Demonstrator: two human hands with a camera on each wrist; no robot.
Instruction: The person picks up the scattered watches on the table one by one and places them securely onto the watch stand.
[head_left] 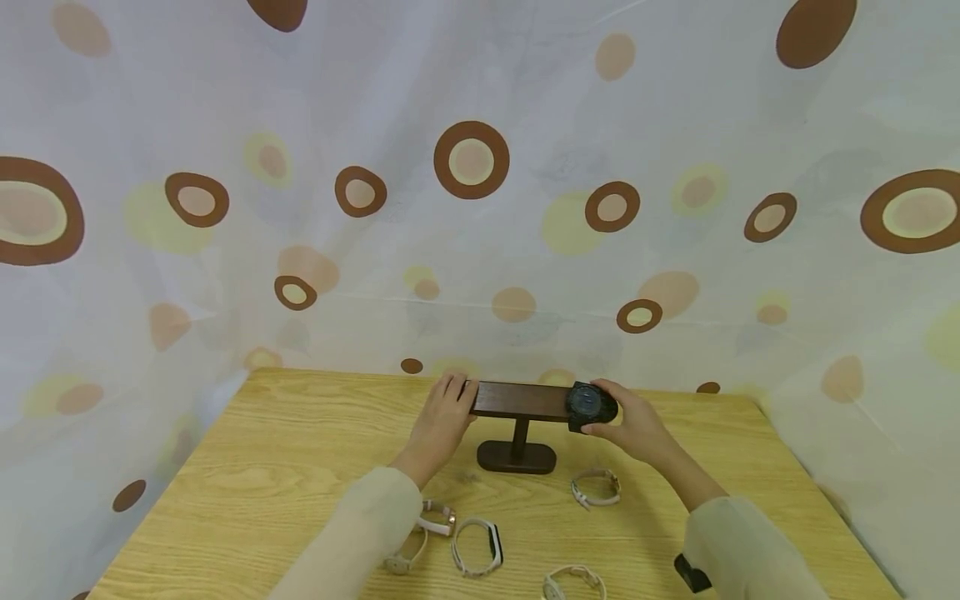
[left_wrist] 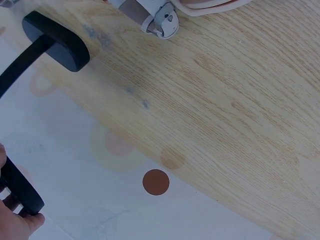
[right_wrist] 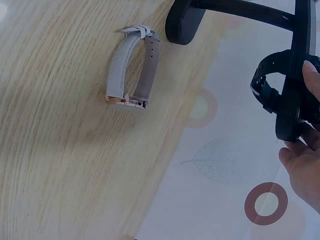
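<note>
Watching remotely, I see wood-grain surface (head_left: 300, 467), patterned backdrop (head_left: 480, 250) behind; L grip (head_left: 442, 412) curled round L end of dk stand (head_left: 521, 402), R grip (head_left: 633, 425) pinching blk watch (head_left: 585, 403) near R end. Only R-wrist cam shows strap (right_wrist: 265, 65) looped round stand.

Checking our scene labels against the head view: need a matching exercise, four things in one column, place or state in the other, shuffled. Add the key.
Things
1. Black watch
2. Left hand
3. Stand's base
4. Right hand

Places or states
A. Gripping the left end of the dark bar
B. Resting on the wooden table
C. Gripping near the bar's right end
D. Strapped around the bar

Pairs: 1-D, 2-A, 3-B, 4-C
</note>
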